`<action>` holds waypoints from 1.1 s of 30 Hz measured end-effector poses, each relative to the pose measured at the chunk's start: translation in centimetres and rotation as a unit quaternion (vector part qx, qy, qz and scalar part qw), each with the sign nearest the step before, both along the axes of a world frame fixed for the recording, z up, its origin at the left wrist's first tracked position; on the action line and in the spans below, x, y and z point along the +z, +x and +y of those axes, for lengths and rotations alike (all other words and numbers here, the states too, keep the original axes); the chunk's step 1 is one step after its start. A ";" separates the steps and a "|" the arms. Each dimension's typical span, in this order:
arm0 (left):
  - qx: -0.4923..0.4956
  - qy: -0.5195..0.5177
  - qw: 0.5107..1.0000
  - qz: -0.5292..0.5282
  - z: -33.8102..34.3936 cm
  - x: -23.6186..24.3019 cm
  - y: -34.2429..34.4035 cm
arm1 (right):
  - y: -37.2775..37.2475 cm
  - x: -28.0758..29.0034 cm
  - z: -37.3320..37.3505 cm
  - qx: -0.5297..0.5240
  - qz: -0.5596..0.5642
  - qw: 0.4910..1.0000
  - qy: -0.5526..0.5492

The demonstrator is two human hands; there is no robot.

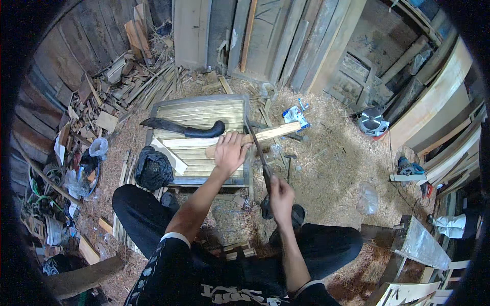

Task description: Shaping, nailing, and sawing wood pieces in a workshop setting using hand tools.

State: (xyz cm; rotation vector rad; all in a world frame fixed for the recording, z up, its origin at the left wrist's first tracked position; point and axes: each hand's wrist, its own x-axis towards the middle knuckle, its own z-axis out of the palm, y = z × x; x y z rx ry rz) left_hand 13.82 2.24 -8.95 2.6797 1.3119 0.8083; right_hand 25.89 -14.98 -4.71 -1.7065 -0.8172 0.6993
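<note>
On a low slatted wooden panel (pixel 214 109), my left hand (pixel 230 153) presses down on a pale wooden strip (pixel 278 132), fingers wrapped over it. The strip's right end juts past the panel's edge. My right hand (pixel 282 201) grips the handle of a long narrow-bladed tool (pixel 259 150), seen nearly edge-on. Its blade crosses the strip just right of my left hand; whether it is a saw or a knife I cannot tell. Beyond my left hand lies a machete (pixel 181 128) with a dark blade and curved black handle. A pale wooden offcut (pixel 171 155) rests nearer me.
A black plastic bag (pixel 153 168) sits at the panel's near left corner. A hammer (pixel 290 166) and a blue-white packet (pixel 296 117) lie on the shavings-covered floor to the right. Farther right are a circular saw (pixel 372 122) and another power tool (pixel 408 167). Wood scraps (pixel 107 122) are heaped at left.
</note>
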 end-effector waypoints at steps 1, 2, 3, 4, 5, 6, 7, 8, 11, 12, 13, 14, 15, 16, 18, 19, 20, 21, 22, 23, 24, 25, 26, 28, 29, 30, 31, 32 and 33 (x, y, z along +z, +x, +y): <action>-0.002 0.010 1.000 0.019 -0.5 -0.2 -0.2 | -0.6 -0.1 1.3 0.004 -0.042 0.999 -0.004; -0.011 0.009 1.000 0.017 -1.0 0.0 0.5 | -0.7 0.2 2.0 0.000 -0.088 0.996 -0.008; -0.014 0.011 1.000 0.006 -1.2 -0.1 0.9 | -0.1 -0.3 2.6 -0.008 -0.098 0.993 0.071; -0.016 0.013 1.000 -0.005 -1.2 -0.1 1.1 | 0.4 -0.6 2.1 0.006 -0.071 0.997 0.016; -0.034 0.015 0.999 0.010 -0.7 -0.2 0.6 | 0.1 -1.2 2.1 0.002 -0.062 0.997 0.035; -0.034 0.013 0.999 0.010 -0.7 -0.3 0.6 | -0.4 -1.8 1.4 -0.003 -0.052 0.998 0.047; -0.026 0.033 0.999 0.014 -0.5 -0.5 0.3 | -1.0 -1.8 -0.2 0.001 -0.049 0.998 0.044; -0.018 0.054 0.998 0.019 -0.3 -0.8 -0.1 | -1.4 -1.5 -2.3 0.005 -0.044 0.999 0.006; -0.020 0.024 0.999 -0.009 -0.7 -0.5 0.0 | -0.2 -1.6 -3.8 0.010 -0.045 0.999 -0.025; -0.023 0.008 0.999 -0.021 -0.4 -0.3 -0.1 | -0.6 -1.8 -3.6 0.001 -0.044 0.999 -0.017; -0.025 0.008 1.000 -0.016 -0.9 0.0 0.3 | -1.5 0.0 -2.9 -0.008 -0.018 1.000 -0.006; -0.026 0.005 1.000 -0.017 -1.2 -0.1 0.6 | -1.5 -1.7 -1.7 -0.032 -0.049 0.997 0.043; -0.017 0.008 1.000 -0.014 -0.6 -0.3 0.5 | -1.2 -1.7 -1.0 -0.027 -0.047 0.998 0.028; -0.009 0.012 1.000 -0.012 0.0 -0.4 0.4 | -0.9 -1.6 -0.5 -0.022 -0.046 0.999 0.013; -0.003 0.012 1.000 -0.001 -0.2 0.1 0.2 | 1.2 -1.9 0.0 0.004 -0.036 0.999 -0.014; 0.002 -0.003 1.000 -0.001 -0.4 0.5 0.3 | 1.8 -1.4 0.5 0.027 -0.024 0.999 -0.039; 0.008 -0.017 1.000 -0.001 -0.6 0.8 0.3 | 1.6 -1.2 1.4 0.025 -0.022 0.999 -0.039; -0.008 0.002 1.000 -0.012 -0.7 0.1 -0.4 | 0.5 -0.3 2.9 0.023 -0.057 0.998 -0.007; -0.018 0.000 1.000 -0.012 -1.4 -0.4 0.2 | -0.1 0.3 3.5 0.009 -0.096 0.995 0.020; -0.028 -0.001 1.000 0.011 -2.3 -1.0 1.2 | 0.3 -2.1 4.2 -0.037 -0.152 0.987 0.030; -0.025 0.012 0.999 0.039 -1.5 -1.3 0.7 | -0.3 -2.1 4.7 -0.036 -0.148 0.987 0.042; -0.054 0.077 0.996 -0.003 -1.8 -1.4 -0.1 | -0.2 -2.2 3.9 -0.014 -0.089 0.995 0.048; -0.043 0.084 0.996 0.000 -0.8 -1.4 -0.3 | 0.0 -2.4 3.8 0.009 -0.031 0.998 0.051; -0.053 0.057 0.997 0.004 -1.2 -1.0 0.1 | 0.0 -2.2 2.5 0.019 -0.043 0.998 0.046; -0.046 0.067 0.997 -0.011 -1.3 -0.8 0.0 | -0.5 -1.9 0.6 0.017 -0.060 0.998 0.022; -0.043 0.067 0.997 -0.014 -0.8 -0.3 0.1 | -0.4 -2.0 -0.8 0.016 -0.081 0.997 0.005; -0.046 0.055 0.997 -0.014 -0.6 0.0 -0.2 | -0.4 -2.2 -2.7 0.013 -0.065 0.997 -0.041; -0.050 0.044 0.998 -0.015 -0.6 0.1 -0.1 | 0.2 -2.5 -3.2 0.014 -0.068 0.997 -0.044; -0.045 0.045 0.998 -0.025 -0.7 0.2 -0.5 | -0.1 -1.7 -3.3 0.012 -0.070 0.997 -0.041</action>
